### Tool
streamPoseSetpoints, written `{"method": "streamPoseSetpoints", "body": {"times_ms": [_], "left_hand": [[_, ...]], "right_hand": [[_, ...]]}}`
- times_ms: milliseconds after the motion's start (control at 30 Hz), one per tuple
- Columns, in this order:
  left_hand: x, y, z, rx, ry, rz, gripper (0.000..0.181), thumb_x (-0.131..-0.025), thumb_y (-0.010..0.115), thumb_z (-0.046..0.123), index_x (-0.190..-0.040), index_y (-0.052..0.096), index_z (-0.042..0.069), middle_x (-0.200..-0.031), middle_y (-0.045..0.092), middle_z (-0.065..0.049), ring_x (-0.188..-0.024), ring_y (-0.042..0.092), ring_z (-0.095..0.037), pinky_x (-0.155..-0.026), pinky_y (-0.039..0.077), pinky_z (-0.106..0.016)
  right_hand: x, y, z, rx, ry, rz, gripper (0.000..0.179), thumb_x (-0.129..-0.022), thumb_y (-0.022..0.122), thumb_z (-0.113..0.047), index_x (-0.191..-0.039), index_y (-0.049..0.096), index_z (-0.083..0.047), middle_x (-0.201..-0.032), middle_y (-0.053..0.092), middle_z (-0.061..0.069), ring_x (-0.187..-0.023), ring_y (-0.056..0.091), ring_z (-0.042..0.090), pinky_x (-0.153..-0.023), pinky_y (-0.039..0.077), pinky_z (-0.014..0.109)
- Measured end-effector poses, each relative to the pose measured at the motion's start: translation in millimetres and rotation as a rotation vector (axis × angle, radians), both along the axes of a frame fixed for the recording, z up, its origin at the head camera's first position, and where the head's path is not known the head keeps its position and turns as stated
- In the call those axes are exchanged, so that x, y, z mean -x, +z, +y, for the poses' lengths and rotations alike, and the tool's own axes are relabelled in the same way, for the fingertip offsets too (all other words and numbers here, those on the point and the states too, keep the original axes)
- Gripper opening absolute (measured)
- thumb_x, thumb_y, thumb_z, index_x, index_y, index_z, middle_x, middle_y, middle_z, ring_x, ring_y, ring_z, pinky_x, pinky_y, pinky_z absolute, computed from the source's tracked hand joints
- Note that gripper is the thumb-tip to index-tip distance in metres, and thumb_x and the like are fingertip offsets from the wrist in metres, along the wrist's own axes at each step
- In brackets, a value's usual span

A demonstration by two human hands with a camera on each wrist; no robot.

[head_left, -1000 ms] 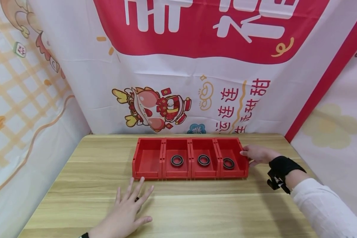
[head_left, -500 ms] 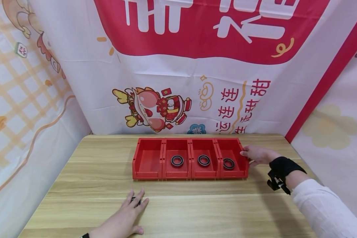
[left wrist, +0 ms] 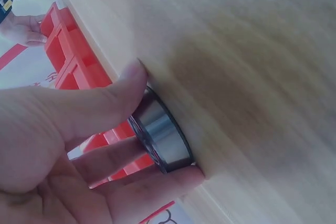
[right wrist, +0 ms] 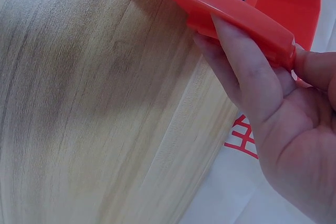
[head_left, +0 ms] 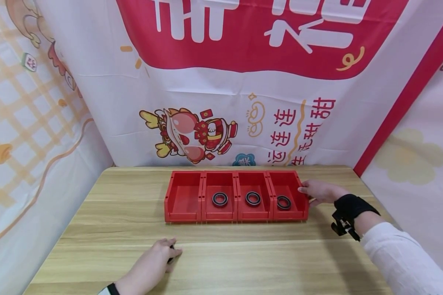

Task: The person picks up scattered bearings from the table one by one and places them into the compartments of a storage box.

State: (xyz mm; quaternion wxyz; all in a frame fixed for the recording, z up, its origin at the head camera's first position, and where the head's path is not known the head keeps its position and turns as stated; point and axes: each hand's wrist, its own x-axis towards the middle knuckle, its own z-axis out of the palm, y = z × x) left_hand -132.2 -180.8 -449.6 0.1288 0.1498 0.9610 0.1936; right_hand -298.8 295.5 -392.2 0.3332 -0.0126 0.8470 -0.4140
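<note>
In the left wrist view my left hand pinches a ball bearing between thumb and fingers; its steel outer ring and dark edge show, close to the wooden table. From the head view, that left hand covers most of the bearing, in front of the red bins. My right hand grips the right side wall of the rightmost red bin, thumb over the rim and fingers along the outside. A bearing lies in that bin, others in the two middle bins.
The leftmost red bin has nothing in it. The row of joined bins stands near the back of the wooden table, before a printed cloth. More cloth hangs at both sides.
My left hand has come down from spread fingers over the bearing on the table and closed its thumb and fingers on it. My right hand and the bins have stayed put.
</note>
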Motion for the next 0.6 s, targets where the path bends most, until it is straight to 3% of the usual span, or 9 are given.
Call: {"method": "streamPoseSetpoints", "body": {"times_ms": [233,367,467,600], "left_hand": [[1.5,-1.1,0.8,-0.028,-0.021,0.081,0.027,-0.069,0.078,-0.007,-0.094,0.075,0.004,-0.107,0.065,-0.021,-0.099,0.062,-0.037,-0.083,0.05,-0.053],[5.7,-1.1,-2.0,-0.017,-0.082,0.134,0.026,-0.065,0.079,-0.009,-0.088,0.076,0.005,-0.088,0.065,-0.009,-0.081,0.062,-0.022,-0.074,0.054,-0.044],[9.3,3.7,-3.1,-0.018,-0.095,0.1,0.026,-0.064,0.079,-0.009,-0.086,0.076,0.006,-0.08,0.063,-0.001,-0.074,0.059,-0.014,-0.069,0.054,-0.039],[12.2,19.5,-0.6,-0.042,-0.05,0.006,0.027,-0.066,0.076,-0.012,-0.088,0.075,0.003,-0.083,0.067,-0.005,-0.076,0.061,-0.017,-0.072,0.054,-0.042]], "right_hand": [[-0.6,0.0,0.7,-0.014,-0.009,0.0,0.047,-0.103,0.039,-0.016,-0.138,0.03,0.014,-0.123,0.053,0.025,-0.103,0.052,0.029,-0.085,0.052,0.043],[-0.4,0.2,1.0,-0.01,-0.014,-0.003,0.047,-0.103,0.039,-0.016,-0.138,0.03,0.014,-0.123,0.053,0.025,-0.102,0.052,0.029,-0.084,0.053,0.042],[-0.2,0.3,0.4,-0.005,-0.013,-0.002,0.047,-0.103,0.039,-0.017,-0.138,0.03,0.014,-0.122,0.053,0.025,-0.102,0.052,0.029,-0.084,0.053,0.042],[-0.4,0.6,0.5,0.005,-0.016,-0.007,0.047,-0.103,0.039,-0.016,-0.138,0.029,0.014,-0.123,0.052,0.026,-0.102,0.052,0.029,-0.084,0.053,0.042]]}}
